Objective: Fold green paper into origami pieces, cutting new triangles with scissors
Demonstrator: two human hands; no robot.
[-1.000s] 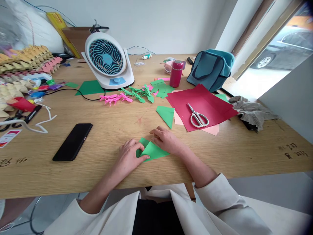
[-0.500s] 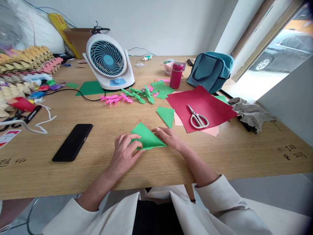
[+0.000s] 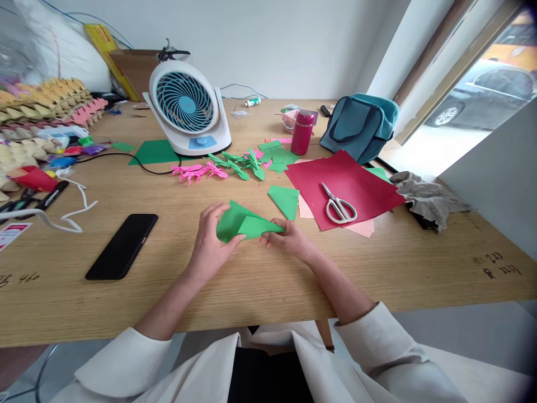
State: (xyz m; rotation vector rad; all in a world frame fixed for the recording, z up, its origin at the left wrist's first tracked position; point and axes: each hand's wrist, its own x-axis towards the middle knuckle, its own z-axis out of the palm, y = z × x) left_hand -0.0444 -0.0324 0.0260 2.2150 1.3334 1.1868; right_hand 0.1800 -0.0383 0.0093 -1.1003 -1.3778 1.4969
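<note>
A sheet of green paper, with one flap folded over it, is between my hands above the table's front part. My left hand curves round the paper's left side, fingers at the back edge and thumb at the front edge. At the pointed right end, my right hand pinches the paper between thumb and fingers. Just beyond my right hand lies a folded green paper piece. Farther back are green paper figures and pink paper figures.
A black phone lies left of my hands. White-handled scissors rest on dark red paper sheets to the right. Behind stand a white fan, a red bottle and a blue bag. Folded paper strips fill the left side.
The green paper has been turned and raised a little, and its folded flap now shows. My left hand has opened wider round its left side; my right hand now pinches the pointed end.
</note>
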